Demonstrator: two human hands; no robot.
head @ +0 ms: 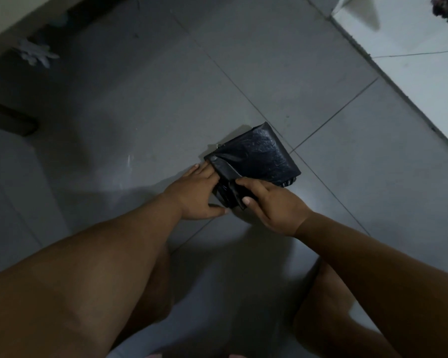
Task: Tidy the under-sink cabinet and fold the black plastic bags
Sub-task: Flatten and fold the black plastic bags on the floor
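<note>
right hand (268, 202) is clamped on the near end of the black plastic bag (256, 156), fingers curled over the top and thumb tucked on the near side, so that grip is closed on a bunched strip of plastic. just beside it, the left hand (199, 192) is pressing flat, fingers stretched along the bag's left edge and thumb splayed on the floor, pinning rather than pinching; that hand isn't wrapped round anything, it lies open against the film.

out past the grip, the bag is folded down to a squarish packet lying on the grey tiled floor (140, 112), its far corner pointing away from the hands, the surface shiny and wrinkled. no worktop here, it's all happening low on the tiles between the knees.

handling call: this stuff looks feather-light, limp and slick, and it'll likely spring open the second pressure comes off. best hold, i'd say, is along a folded edge or at a corner where layers stack, with the other palm flattening the packet to push air out.

well beyond the grip, far to the left, a pale crumpled thing (35, 52) lies near the cabinet base; what it is, i can't tell.
</note>
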